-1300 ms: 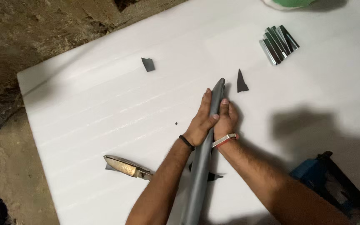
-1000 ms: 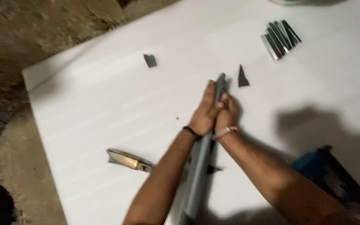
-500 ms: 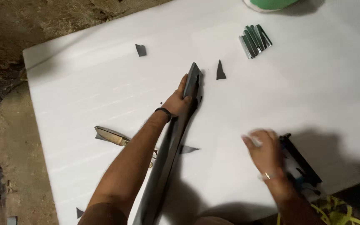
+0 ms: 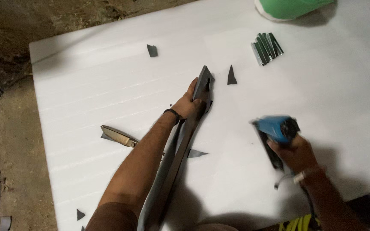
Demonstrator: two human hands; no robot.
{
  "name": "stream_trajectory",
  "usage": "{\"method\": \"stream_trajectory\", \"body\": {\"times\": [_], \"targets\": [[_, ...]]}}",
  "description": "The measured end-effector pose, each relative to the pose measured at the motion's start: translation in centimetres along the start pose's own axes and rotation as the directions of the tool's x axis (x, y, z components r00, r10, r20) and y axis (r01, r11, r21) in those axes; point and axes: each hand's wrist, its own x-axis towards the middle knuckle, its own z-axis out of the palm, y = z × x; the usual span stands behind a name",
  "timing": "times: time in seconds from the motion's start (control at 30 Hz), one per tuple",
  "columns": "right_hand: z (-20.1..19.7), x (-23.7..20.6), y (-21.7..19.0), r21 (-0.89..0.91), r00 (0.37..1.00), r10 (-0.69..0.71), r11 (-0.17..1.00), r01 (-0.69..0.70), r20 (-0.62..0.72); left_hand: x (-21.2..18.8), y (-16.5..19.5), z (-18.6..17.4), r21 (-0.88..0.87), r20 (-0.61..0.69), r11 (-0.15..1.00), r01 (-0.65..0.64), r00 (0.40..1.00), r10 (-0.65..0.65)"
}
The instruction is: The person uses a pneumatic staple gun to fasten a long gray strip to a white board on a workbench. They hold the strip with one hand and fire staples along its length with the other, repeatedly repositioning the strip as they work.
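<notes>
The left hand [image 4: 190,105] presses down near the far, pointed end of a long grey strip [image 4: 180,149], fingers curled over its edge so the strip is pinned flat against the white foam sheet [image 4: 86,85]; the strip runs from that hand back along the forearm toward the body. The right hand [image 4: 296,154] is closed around a blue power tool [image 4: 277,128], lifted off the sheet and blurred, to the right of the strip and apart from it. The strip looks thin, folded lengthwise and fairly stiff, probably light, with cut edges that may be sharp, so a grip across its flat faces near the tip, as the left hand has it, seems the safest hold; its length would likely make it flex or swing if held at one end only. Beyond the right hand lies a bundle of short grey pieces [image 4: 267,48]. Left of the left forearm rest scissors [image 4: 117,136], and small grey offcuts [image 4: 231,76] lie scattered about.
</notes>
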Motion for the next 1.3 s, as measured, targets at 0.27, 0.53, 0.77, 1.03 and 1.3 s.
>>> {"method": "stream_trajectory", "body": {"times": [0.27, 0.53, 0.77, 1.03, 1.3], "targets": [[-0.3, 9.2, -17.6, -0.155, 0.985, -0.13, 0.977, 0.147, 0.115, 0.5, -0.5, 0.4, -0.003, -0.041, 0.997, -0.077, 0.996, 0.077], [1.5, 11.9, -18.7, -0.177, 0.963, -0.217, 0.954, 0.244, 0.161, 0.6, -0.1, 0.3, 0.039, -0.016, 0.998, 0.051, 0.999, -0.05], [2.1, 10.5, -17.9, -0.102, 0.923, -0.353, 0.923, 0.371, 0.155, 1.4, -1.2, 0.7, 0.024, -0.025, 0.999, -0.023, 0.999, 0.024], [2.2, 7.9, -18.3, -0.134, 0.919, -0.347, 0.918, 0.374, 0.188, 1.8, -1.3, 1.0, 0.014, -0.027, 0.995, -0.097, 0.995, 0.097], [2.5, 6.0, -12.9, -0.362, 0.945, -0.327, 0.882, 0.302, -0.009, 0.1, 0.1, 1.6, -0.036, -0.098, 0.993, -0.111, 0.989, 0.107]]}}
